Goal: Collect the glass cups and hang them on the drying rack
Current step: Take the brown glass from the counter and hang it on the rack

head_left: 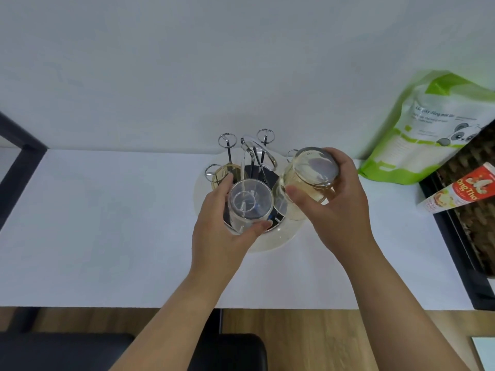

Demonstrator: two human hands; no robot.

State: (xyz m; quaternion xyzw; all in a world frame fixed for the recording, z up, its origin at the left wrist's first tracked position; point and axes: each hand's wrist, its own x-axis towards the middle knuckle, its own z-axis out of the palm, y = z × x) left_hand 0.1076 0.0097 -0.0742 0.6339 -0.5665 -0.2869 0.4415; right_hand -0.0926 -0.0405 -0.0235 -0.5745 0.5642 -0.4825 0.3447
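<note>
A round drying rack (263, 245) with a pale tray base and several chrome ring-topped prongs (227, 141) stands at the back middle of the white table. My left hand (219, 231) grips a clear glass cup (250, 203), upside down, over a front prong whose ring shows through the glass. My right hand (332, 204) holds a second clear glass cup (308, 180), inverted and tilted, at the rack's right side over another prong. Its lower rim is partly hidden by my fingers.
A green and white bag (428, 129) leans against the wall at the right. A red and white carton (460, 188) lies on a dark woven tray (471, 236) at the table's right edge. A black chair (134, 352) sits below the table's front edge.
</note>
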